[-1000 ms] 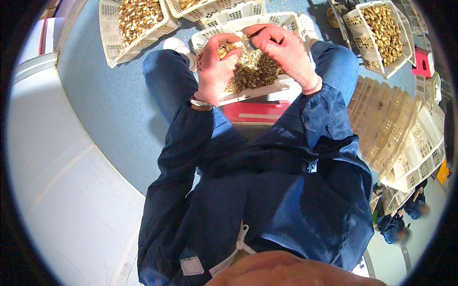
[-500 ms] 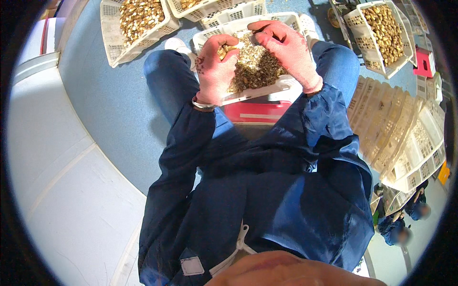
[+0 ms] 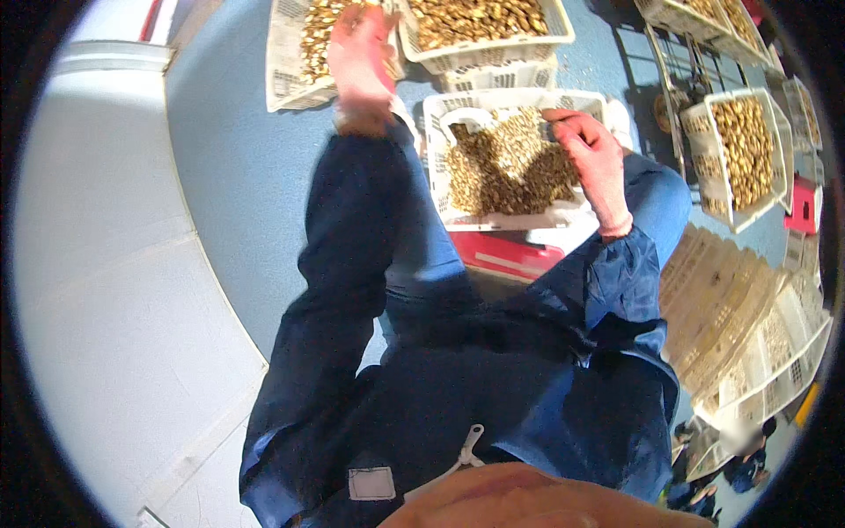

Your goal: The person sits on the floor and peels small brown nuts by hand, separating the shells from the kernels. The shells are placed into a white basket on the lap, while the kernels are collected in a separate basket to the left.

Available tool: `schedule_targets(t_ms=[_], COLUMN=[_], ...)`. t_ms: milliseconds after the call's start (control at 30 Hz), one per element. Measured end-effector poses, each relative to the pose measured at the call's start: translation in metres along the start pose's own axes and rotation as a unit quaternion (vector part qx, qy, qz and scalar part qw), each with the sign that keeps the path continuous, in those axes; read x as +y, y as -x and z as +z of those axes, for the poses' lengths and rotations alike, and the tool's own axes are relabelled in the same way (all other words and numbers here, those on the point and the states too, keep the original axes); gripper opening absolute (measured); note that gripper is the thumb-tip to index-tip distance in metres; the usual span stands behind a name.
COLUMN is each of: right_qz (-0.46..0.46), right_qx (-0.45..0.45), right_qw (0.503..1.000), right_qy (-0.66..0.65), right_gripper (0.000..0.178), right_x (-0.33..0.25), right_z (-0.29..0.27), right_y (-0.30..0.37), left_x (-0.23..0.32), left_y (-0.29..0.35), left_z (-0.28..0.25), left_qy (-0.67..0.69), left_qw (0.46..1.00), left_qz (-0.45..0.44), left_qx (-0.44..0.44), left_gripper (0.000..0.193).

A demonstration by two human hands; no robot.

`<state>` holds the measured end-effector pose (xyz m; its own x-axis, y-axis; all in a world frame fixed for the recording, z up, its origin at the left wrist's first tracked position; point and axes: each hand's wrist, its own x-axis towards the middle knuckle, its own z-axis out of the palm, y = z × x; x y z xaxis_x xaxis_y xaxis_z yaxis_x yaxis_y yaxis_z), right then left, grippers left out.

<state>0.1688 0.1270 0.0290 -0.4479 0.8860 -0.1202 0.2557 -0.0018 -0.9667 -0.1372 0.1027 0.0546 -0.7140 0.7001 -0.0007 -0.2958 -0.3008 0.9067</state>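
My left hand (image 3: 361, 62), in a pink glove, reaches over a white plastic crate (image 3: 283, 66) of shiny gold-coloured rounded pieces (image 3: 319, 42) at the upper left. Its fingers are blurred, and what they touch is unclear. Between my knees stands another white crate (image 3: 437, 176), holding a layer of small gold and brown bits (image 3: 528, 158) with a white curved piece (image 3: 466, 117) at its far left. Over this crate's right side is my right hand (image 3: 597, 163), also gloved, its fingers closed together. Something small and dark shows at its fingertips, too small to name.
A crate of gold pieces (image 3: 480, 22) stands beyond the middle one. At the right are another filled crate (image 3: 717, 167), a metal rack (image 3: 666, 79) and stacked empty crates (image 3: 722, 308). A red box (image 3: 506, 251) sits below the middle crate. Other people are at the lower right.
My left hand has left the middle crate with its gold piece and moved up and left to the side crate. My right hand stays over the middle crate. The view has shifted.
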Motion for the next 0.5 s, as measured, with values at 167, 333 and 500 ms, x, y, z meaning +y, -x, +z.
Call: schedule_targets(t_ms=[167, 333, 500], right_qz=[-0.028, -0.016, -0.004], right_qx=[-0.014, -0.029, -0.065], right_qw=[0.999, 0.998, 0.998], right_qy=[-0.006, -0.058, -0.024], right_gripper=[0.013, 0.017, 0.017], right_x=[0.004, 0.006, -0.001], right_z=[0.004, -0.002, 0.005], right_y=[-0.002, -0.003, -0.001], left_x=[-0.031, -0.049, -0.054], left_y=[-0.055, 0.046, 0.087], left_z=[-0.074, -0.01, -0.009], left_qy=[0.06, 0.254, -0.133], left_qw=[0.976, 0.86, 0.892], left_qz=[-0.156, -0.395, -0.08], left_qx=[-0.138, -0.199, -0.424], left_gripper=[0.047, 0.05, 0.047])
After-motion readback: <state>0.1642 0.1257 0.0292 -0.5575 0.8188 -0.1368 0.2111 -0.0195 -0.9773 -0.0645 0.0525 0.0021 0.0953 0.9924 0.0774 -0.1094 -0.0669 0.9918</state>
